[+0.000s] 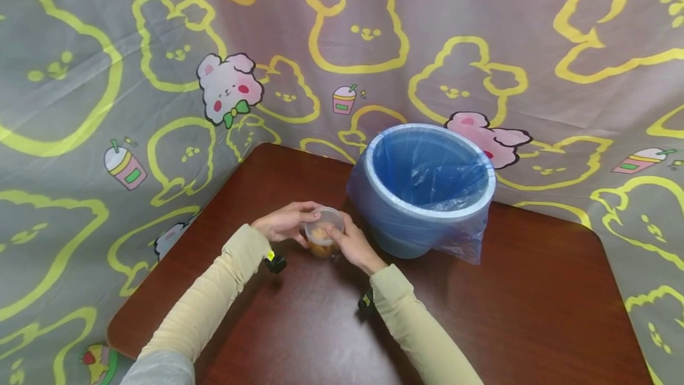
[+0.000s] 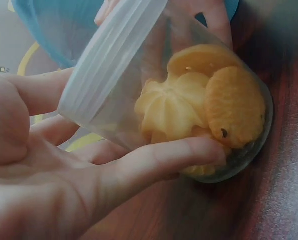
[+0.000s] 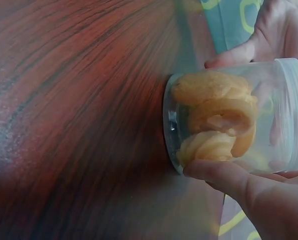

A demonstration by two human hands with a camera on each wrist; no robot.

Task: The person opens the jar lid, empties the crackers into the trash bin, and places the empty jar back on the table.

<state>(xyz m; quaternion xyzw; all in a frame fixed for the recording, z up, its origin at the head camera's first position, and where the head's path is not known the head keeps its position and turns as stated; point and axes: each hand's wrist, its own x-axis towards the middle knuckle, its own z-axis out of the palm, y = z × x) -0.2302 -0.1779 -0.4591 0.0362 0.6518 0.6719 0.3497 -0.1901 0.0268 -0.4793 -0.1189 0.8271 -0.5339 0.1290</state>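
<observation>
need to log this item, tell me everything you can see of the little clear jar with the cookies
The clear plastic jar is small and round, with a ribbed translucent lid on. It holds a few pale orange swirl cookies. It stands on the dark wooden table, beside the blue bin. The left hand and right hand grip its sides.

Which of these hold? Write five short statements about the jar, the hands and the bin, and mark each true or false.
1. Both hands hold the clear jar. True.
2. The jar holds yellow cookies. True.
3. The jar's lid is off. False: the lid is on.
4. The bin is lined with a red bag. False: the bag is blue.
5. The left hand rests flat on the table. False: its fingers curl round the jar.
</observation>
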